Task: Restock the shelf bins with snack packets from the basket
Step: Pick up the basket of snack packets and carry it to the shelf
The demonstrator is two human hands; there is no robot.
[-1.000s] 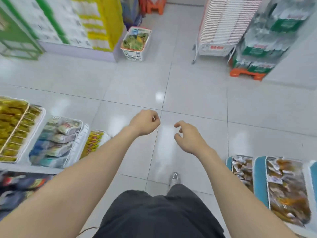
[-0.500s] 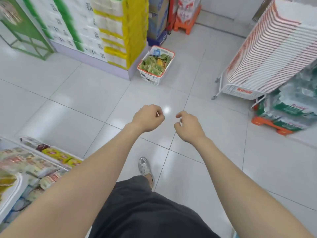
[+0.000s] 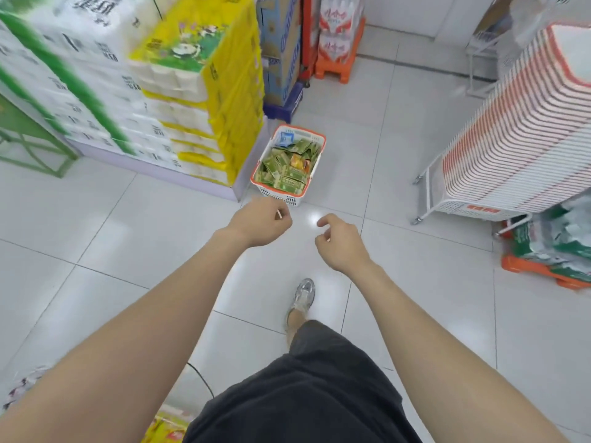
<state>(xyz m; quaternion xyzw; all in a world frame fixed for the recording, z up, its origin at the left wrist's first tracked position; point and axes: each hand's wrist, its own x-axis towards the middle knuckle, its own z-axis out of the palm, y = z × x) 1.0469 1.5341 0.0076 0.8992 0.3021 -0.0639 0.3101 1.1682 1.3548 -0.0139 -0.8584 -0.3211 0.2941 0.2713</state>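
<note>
The single head-worn camera looks forward and steeply down, the basket (image 3: 281, 196) on the floor (image 3: 128, 238) near ahead.

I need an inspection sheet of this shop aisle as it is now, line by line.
Surface: glossy white tiled floor.
Job's things: basket on the floor, full of snack packets, mostly green.
Clutter: nothing seen.
Hands: left hand curled, right hand loosely curled, both short of the basket, holding nothing.
Cables: thin dark cable on the floor by the person's leg.
Surroundings: paper-roll packs, trolley of stacked baskets, bottled water.
</note>
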